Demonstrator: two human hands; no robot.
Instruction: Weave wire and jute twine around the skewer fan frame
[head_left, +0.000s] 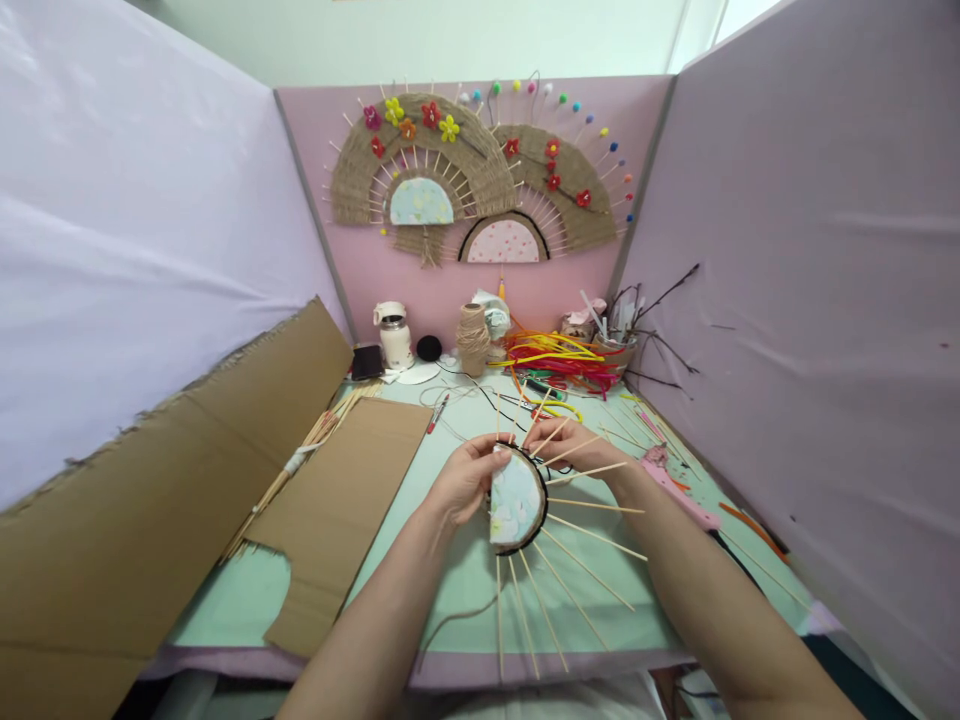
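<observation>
Left hand (465, 480): fingers clamped on half-disc (516, 500), presumably steadying it.
Right hand (571, 446): fingers at black rim (545, 494); cannot tell whether closed.

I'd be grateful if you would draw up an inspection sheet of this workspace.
Surface: table covered in pale green.
Job's things: half-round patterned piece with a dark rim; thin sticks fan out from it.
Clutter: cardboard at left; flask, cone of twine and red and yellow strips at the back; pink tool at right.
Hands: left hand grips the piece near its top; right hand is at the rim, its grip partly hidden.
Cables: dark line by the pink tool, perhaps a lead; cannot tell.
Surroundings: pink back panel with two decorated fans; pale side sheets.
</observation>
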